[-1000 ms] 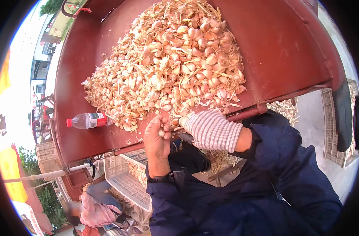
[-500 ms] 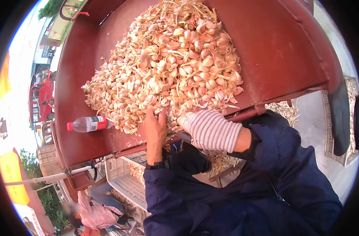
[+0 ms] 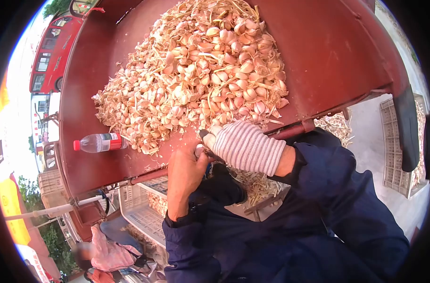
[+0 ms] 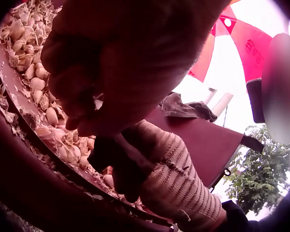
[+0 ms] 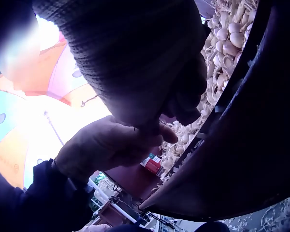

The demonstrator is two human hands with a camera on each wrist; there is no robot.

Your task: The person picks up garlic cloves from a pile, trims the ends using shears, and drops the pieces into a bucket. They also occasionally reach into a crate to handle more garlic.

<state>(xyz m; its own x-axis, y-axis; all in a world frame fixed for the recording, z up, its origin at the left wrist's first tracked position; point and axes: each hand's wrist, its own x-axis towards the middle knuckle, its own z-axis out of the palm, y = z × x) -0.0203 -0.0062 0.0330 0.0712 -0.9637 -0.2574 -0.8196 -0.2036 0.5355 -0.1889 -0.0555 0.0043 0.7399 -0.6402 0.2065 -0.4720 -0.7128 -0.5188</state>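
Note:
Bare and curled, my left hand is at the near edge of the red metal bed, holding garlic. A pale bit of garlic clove shows between its fingers in the left wrist view. My right hand wears a striped knit glove with dark finger ends; its fingers are curled and meet the left fingertips. What the right fingers hold is hidden, so I cannot tell. Just beyond both hands rises a heap of loose garlic cloves with dry skins and stalks.
A clear bottle with a red cap lies on the bed left of the heap. Plastic crates stand below the bed, another crate at the right. A person in pink is at lower left, a red vehicle beyond the bed.
The left hand, first palm up with cloves showing, reached to the heap's edge, then came back to the right hand's fingertips. A red vehicle has come into sight behind at the left.

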